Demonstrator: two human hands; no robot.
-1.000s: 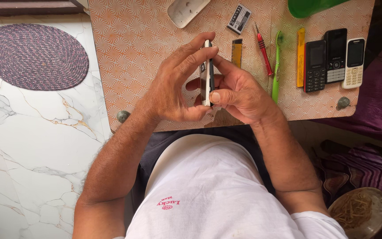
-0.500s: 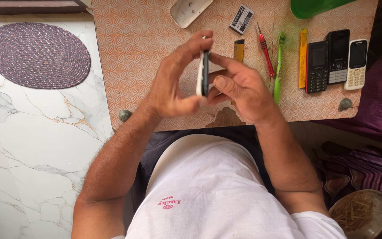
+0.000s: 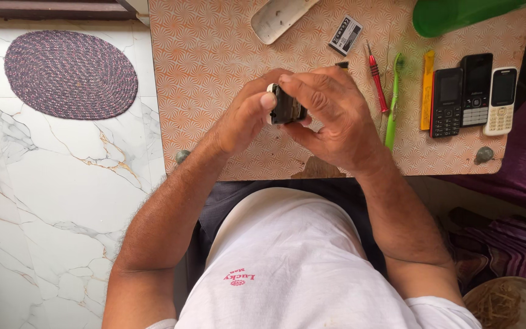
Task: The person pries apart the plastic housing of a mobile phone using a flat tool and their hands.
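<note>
Phone (image 3: 286,106), small and dark with a pale edge, sits gripped between both hands above the middle of the worktop (image 3: 214,67), which has an orange patterned surface. Nearest the viewer is the person's white shirt, with both bare forearms reaching forward from it. The left hand (image 3: 245,119) holds the phone's left end, fingers (image 3: 267,100) curled closed around it. The right hand (image 3: 333,116) covers the phone's right side and top, its fingers bent over and pressing on it.

Just right of the hands lie a green toothbrush (image 3: 392,100) and a red screwdriver (image 3: 376,82), side by side. Farther right come a yellow flat tool (image 3: 427,90), then three keypad phones in a row: two black ones (image 3: 447,102) (image 3: 476,89) and a white one (image 3: 501,100). Beyond the hands, near the far edge, rest a small battery (image 3: 345,35) and a whitish phone cover (image 3: 278,17). A green plastic object (image 3: 458,13) sits at the far right corner. To the left, on the marble floor (image 3: 50,195), lies an oval purple woven mat (image 3: 70,74).
</note>
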